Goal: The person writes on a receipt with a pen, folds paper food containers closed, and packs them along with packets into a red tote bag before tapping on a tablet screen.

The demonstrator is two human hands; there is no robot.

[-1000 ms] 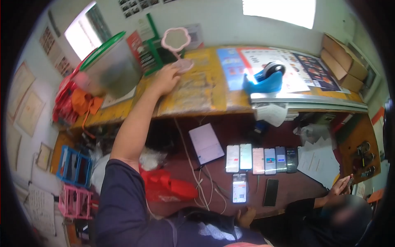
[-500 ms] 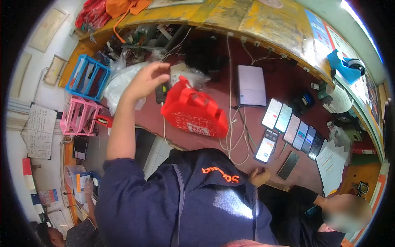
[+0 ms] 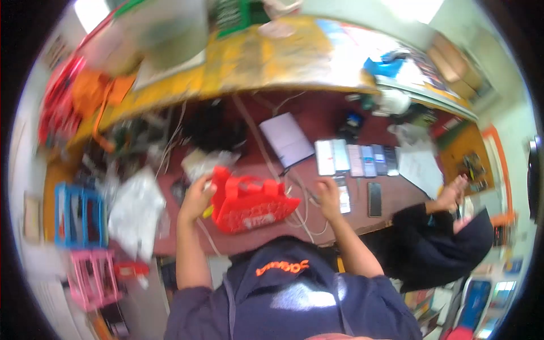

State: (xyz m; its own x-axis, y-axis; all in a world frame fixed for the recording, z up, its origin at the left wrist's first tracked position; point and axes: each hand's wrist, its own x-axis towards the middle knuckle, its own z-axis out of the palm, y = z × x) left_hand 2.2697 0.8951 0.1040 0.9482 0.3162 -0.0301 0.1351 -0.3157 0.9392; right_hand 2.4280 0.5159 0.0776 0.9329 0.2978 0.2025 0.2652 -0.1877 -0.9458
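Observation:
A red bag [image 3: 252,207] with its handles up lies on the dark red desk [image 3: 226,246] in front of me. My left hand [image 3: 195,199] is at the bag's left edge, its fingers bent and smeared by motion; whether it grips the bag is unclear. To the right of the bag, my right hand [image 3: 328,199] is raised over the cables, fingers loosely apart and nothing visible in them. It partly covers a lit phone [image 3: 344,198]. Behind the cables lies a pale closed laptop-like item [image 3: 287,139].
Several phones [image 3: 355,160] stand in a row beside papers [image 3: 419,170]. A dark phone [image 3: 374,199] lies nearer. A co-worker's hands [image 3: 450,194] are at the right. Blue [image 3: 79,215] and pink racks [image 3: 93,277] stand left. A yellow shelf [image 3: 243,65] spans the back.
My left hand has come down from the pink mirror on the shelf to the red bag. My right hand has risen from the desk's front edge. The bag has shifted, and the view has swung.

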